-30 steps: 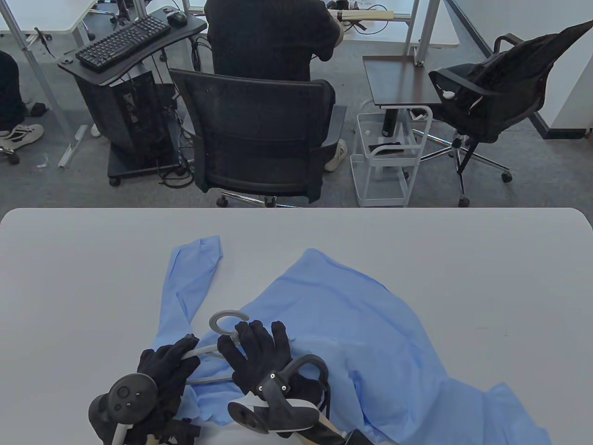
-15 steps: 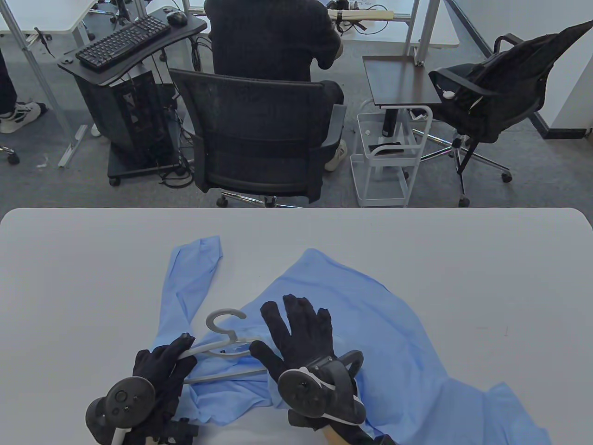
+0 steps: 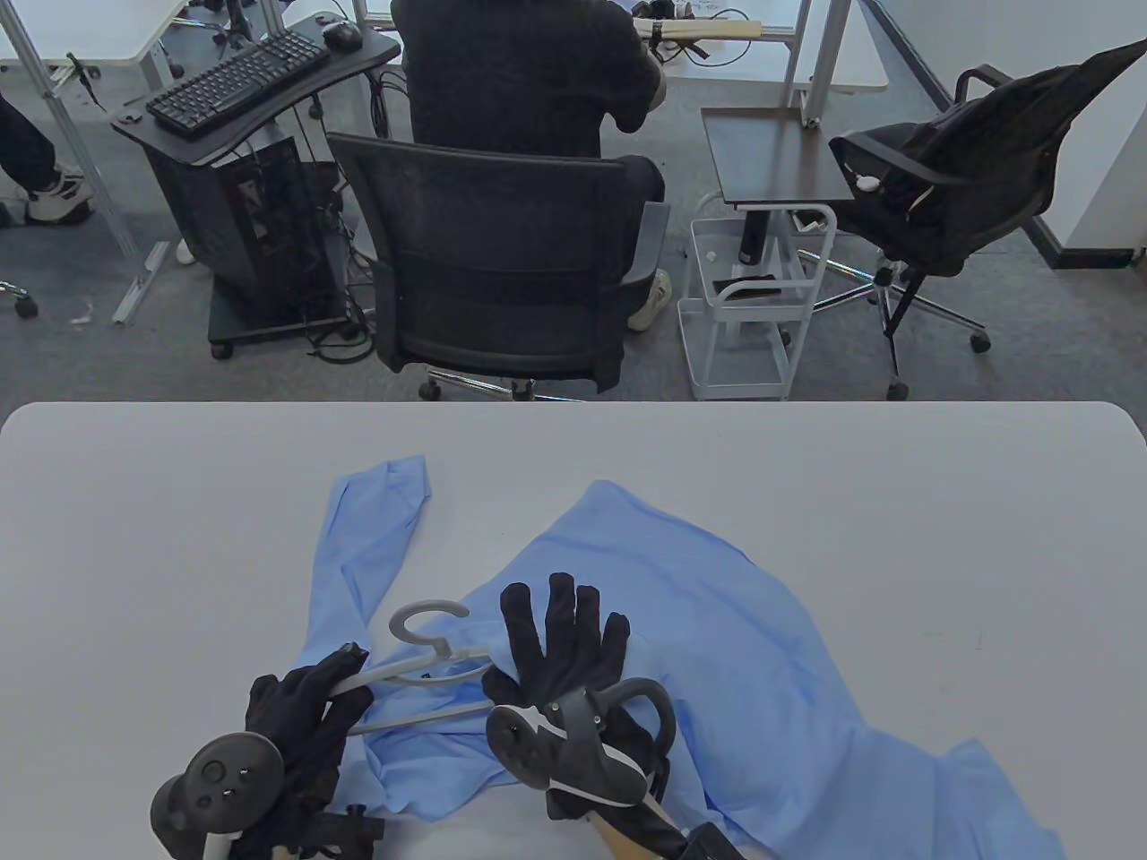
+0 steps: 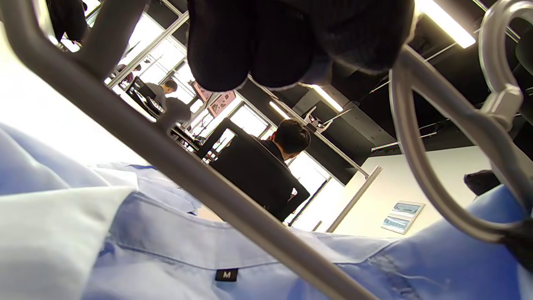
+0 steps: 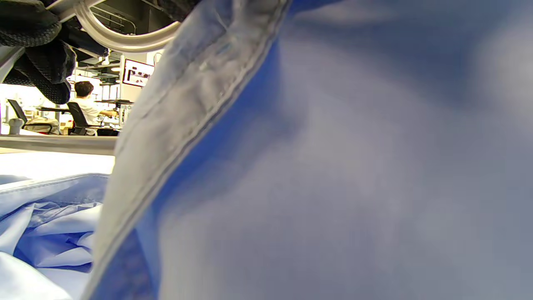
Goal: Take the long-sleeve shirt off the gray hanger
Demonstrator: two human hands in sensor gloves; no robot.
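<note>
Item 1, shirt (image 3: 681,627): light blue, long-sleeved, spread crumpled over the near half of my table (image 3: 179,502). One sleeve (image 3: 367,537) runs away from me toward the far left; the rest trails off to the near right corner. On my left wrist view I read a collar tag marked M (image 4: 226,274).

Item 2, hanger (image 3: 421,667): gray, lying on the shirt's collar end, hook (image 3: 426,621) pointing away from me. Its right shoulder goes out of sight under fabric and under my right hand.

Item 3, left hand (image 3: 300,717): fingers (image 4: 250,41) curled around the hanger's left arm, gripping it.

Item 4, right hand (image 3: 560,654): laid flat on the shirt just right of the hook, fingers straight and slightly apart, holding nothing. Its wrist view is almost wholly filled by blurred blue cloth.

Item 5, obstructions: my tracker (image 3: 564,748) covers the wrist and the fabric below it; the other tracker (image 3: 219,788) hides the left wrist.

Item 6, surface: white table with rounded far corners.

Item 7, room: gray carpet; a seated person (image 3: 529,81) with back to me in a black mesh chair (image 3: 502,260); a keyboard (image 3: 237,81) on a dark stand at left; a white cart (image 3: 748,305); a second black chair (image 3: 968,179) at right.
</note>
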